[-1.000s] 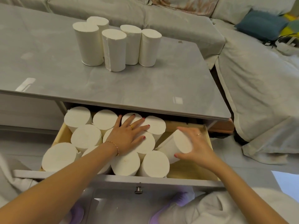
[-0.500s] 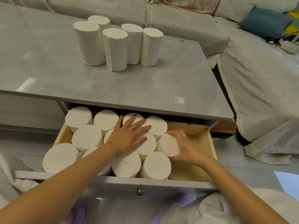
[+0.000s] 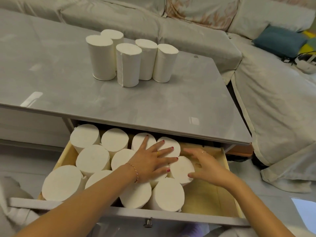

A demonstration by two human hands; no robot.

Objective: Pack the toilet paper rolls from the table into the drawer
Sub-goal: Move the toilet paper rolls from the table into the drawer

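Several white toilet paper rolls [image 3: 128, 65] stand upright in a cluster on the grey table [image 3: 153, 106]. Below its front edge the wooden drawer [image 3: 224, 161] is pulled out, and several more rolls [image 3: 93, 159] stand on end in its left and middle part. My left hand [image 3: 150, 159] lies flat on the tops of the middle rolls, fingers spread. One roll [image 3: 181, 168] stands upright at the right end of the group. My right hand [image 3: 206, 166] is at this roll's right side, fingers apart, with only the thumb tip touching it.
The drawer's right part shows bare wooden floor [image 3: 205, 199]. Its grey front panel [image 3: 171, 218] has a small metal knob [image 3: 148, 222]. A covered sofa [image 3: 273, 100] wraps behind and to the right of the table, with a blue cushion [image 3: 278, 40] on it.
My right hand brought a tilted roll from the drawer's right side leftward, stood it against the group, and loosened its grip. My left hand stayed on the rolls.
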